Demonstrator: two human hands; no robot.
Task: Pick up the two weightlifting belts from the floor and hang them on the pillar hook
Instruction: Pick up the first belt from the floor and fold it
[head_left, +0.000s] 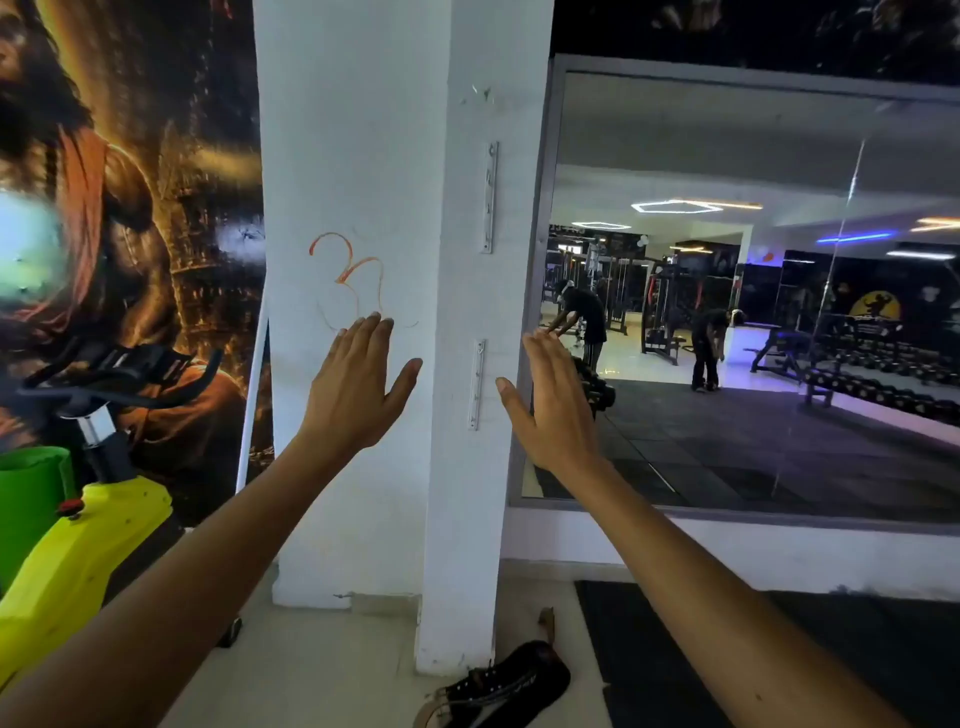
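Both hands are being held up, empty, in front of the white pillar (363, 156). The left hand (358, 384) is showing its back to the camera, fingers extended and close together, thumb splayed toward 2 o'clock. The right hand (558, 410) is mirroring it, fingers straight and together, thumb angling toward 10 o'clock. Neither hand is gripping or pinching anything; whether either is touching the pillar cannot be told.

The belts (498, 691) are lying on the floor at the foot of the pillar's corner, at roughly 6 o'clock from the hands and well below them. They are showing as a dark mass with tan edging and a tan strap end; where one belt ends and the other begins cannot be told. The long axis of the pile is running from about 8 o'clock to 2 o'clock across the floor.

Two metal hook strips are fixed upright on the pillar's right face: a lower strip (476, 384) sitting between the two hands, and an upper strip (489, 197) at 12 o'clock from it.

Assessment: pickup is not yet begun. The pile is lying almost under the gap between the arms, marginally toward the right forearm, so the right hand is judged nearer. The coming move is calling for a straight descent toward 6 o'clock.
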